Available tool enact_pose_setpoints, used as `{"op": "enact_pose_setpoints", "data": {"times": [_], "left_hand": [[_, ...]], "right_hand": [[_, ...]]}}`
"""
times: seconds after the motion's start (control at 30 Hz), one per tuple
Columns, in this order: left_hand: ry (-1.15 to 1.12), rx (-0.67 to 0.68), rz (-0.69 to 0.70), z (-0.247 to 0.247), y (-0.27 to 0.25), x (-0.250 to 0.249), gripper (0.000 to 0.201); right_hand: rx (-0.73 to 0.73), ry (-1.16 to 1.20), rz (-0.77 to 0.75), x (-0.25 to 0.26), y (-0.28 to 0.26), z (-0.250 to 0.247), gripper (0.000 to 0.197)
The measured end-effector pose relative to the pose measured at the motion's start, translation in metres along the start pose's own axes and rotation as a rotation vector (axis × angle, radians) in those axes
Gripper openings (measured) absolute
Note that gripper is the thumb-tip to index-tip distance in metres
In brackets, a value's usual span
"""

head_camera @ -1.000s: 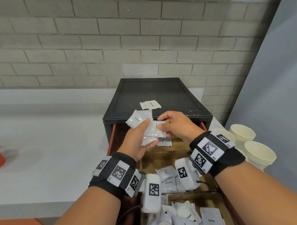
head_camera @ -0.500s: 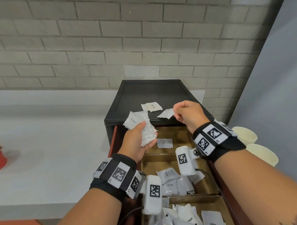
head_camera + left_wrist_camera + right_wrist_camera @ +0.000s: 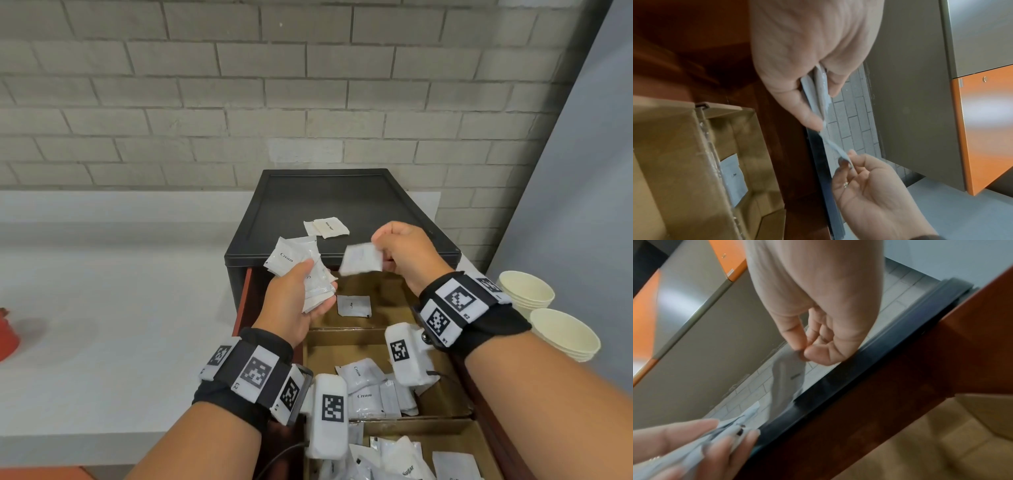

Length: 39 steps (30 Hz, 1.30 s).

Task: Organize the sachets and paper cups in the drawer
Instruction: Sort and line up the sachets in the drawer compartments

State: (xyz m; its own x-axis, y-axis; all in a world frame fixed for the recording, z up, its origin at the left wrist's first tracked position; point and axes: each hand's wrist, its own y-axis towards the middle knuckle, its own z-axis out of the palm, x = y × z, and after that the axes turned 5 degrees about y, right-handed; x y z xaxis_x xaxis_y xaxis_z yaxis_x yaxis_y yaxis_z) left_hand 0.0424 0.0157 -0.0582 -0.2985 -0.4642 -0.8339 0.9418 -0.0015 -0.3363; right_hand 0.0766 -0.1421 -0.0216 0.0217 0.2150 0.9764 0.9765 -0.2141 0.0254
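My left hand (image 3: 317, 286) grips a fanned stack of white cream sachets (image 3: 291, 258) above the back left corner of the open drawer (image 3: 442, 407). Just to its right, my right hand (image 3: 379, 254) pinches a single white sachet (image 3: 361, 263) by its edge, over the black cabinet's front lip. In the right wrist view, thumb and forefinger pinch that sachet (image 3: 789, 378); the stack (image 3: 725, 434) shows at the lower left. The left wrist view shows the stack (image 3: 818, 91) edge-on. Stacked cream paper cups (image 3: 527, 291) stand right of the cabinet.
Cardboard dividers split the drawer. The back compartment holds one sachet (image 3: 354, 305), the middle one several cream sachets (image 3: 364, 387), the nearest a mixed heap (image 3: 404, 462). Two sachets (image 3: 327, 228) lie on the black cabinet top (image 3: 329, 198). A white counter (image 3: 102, 325) stretches left.
My right hand pulled one sachet off the stack in my left hand and drew it away to the right. The left hand kept its stack in nearly the same place.
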Motion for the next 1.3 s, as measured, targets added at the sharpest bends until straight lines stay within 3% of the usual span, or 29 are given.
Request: {"op": "enact_pose_setpoints", "data": {"times": [0.17,0.33,0.5,0.57,0.7,0.8,0.87,1.0,1.17,1.3], "left_hand": [[-0.006,-0.022,0.013,-0.001,0.002,0.002,0.028],[0.014,-0.020,0.014,0.000,0.002,0.003,0.027],[0.024,-0.012,0.019,-0.001,0.001,0.004,0.026],[0.041,0.005,0.015,0.000,0.001,0.003,0.028],[0.137,0.088,-0.023,0.001,-0.001,0.005,0.027],[0.302,0.189,-0.032,0.003,-0.003,0.008,0.032],[0.397,0.253,-0.009,0.006,-0.006,0.010,0.023],[0.461,0.310,0.029,0.004,-0.008,0.010,0.016],[0.459,0.286,0.060,0.004,-0.007,0.009,0.017],[0.389,0.268,0.077,0.004,-0.008,0.007,0.020]], "right_hand": [[0.333,-0.547,0.028,-0.002,-0.013,-0.010,0.022],[0.435,-0.588,-0.018,0.001,-0.019,-0.011,0.024],[0.622,-0.740,0.111,0.001,-0.021,-0.015,0.016],[0.571,-0.796,0.081,-0.002,-0.019,-0.017,0.012],[0.387,-0.497,-0.055,0.000,-0.019,-0.011,0.022],[0.400,-0.388,-0.171,0.005,-0.021,0.002,0.043],[0.450,-0.393,-0.231,0.005,-0.023,0.012,0.051],[0.387,-0.378,-0.315,0.000,-0.023,0.026,0.032],[0.269,-0.254,-0.227,0.003,-0.016,0.026,0.007],[0.123,-0.090,-0.127,0.006,-0.007,0.017,0.007]]}}
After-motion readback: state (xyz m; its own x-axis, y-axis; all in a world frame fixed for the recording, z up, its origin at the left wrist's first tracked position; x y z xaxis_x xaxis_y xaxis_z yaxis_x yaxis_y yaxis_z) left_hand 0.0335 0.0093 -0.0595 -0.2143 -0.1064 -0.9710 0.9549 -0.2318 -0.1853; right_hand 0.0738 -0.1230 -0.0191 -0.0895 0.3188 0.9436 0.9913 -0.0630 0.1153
